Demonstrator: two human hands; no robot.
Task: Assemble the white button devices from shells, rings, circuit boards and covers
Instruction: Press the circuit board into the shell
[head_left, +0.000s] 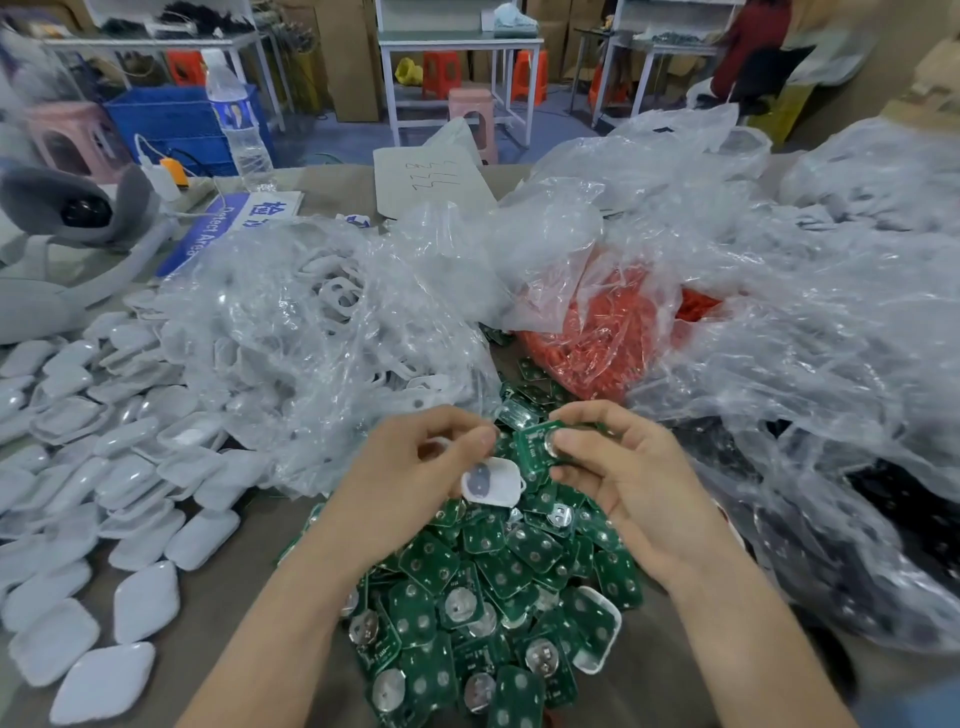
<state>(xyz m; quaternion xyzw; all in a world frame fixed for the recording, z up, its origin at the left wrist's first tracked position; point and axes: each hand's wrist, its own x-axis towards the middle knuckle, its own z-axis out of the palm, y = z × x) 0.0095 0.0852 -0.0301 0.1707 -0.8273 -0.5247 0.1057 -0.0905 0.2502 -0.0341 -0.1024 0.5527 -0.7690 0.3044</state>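
My left hand (415, 467) grips a white shell (493, 480) with a dark round patch inside it, held above the pile. My right hand (618, 467) pinches a green circuit board (537, 447) with a round metal disc, just right of the shell. Below both hands lies a heap of green circuit boards (493, 587). One white shell (597, 629) rests on the heap's right side. Finished white devices (104, 467) lie in rows at the left.
A clear bag of white shells (322, 332) sits behind my left hand. A bag of red rings (597, 332) is at centre back. Large clear bags with dark parts (831, 415) fill the right. A water bottle (236, 119) and a grey device (78, 213) stand far left.
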